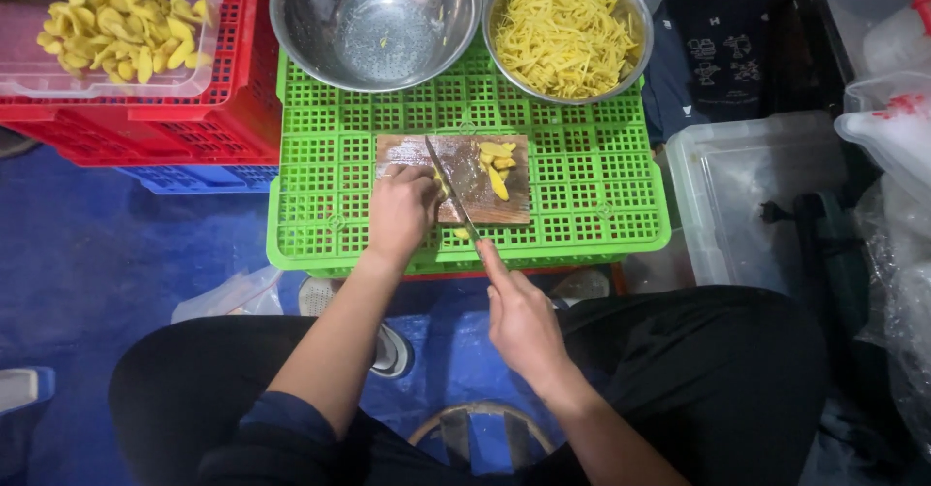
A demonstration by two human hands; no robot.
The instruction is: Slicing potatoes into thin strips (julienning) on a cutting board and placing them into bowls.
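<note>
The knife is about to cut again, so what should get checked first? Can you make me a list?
1. Knife gripped firmly by the right hand: ok, forefinger lies along the back of the blade.
2. Left hand fingertips curled away from the blade: cannot tell, they are hidden under the hand.
3. Yellow piece under the left hand held steady: cannot tell, mostly covered.
4. Cutting board flat on the green crate: ok.
5. Cut yellow pieces clear of the blade: ok, they lie to its right.
6. Bowl of yellow strips within reach: ok, just beyond the board.
</note>
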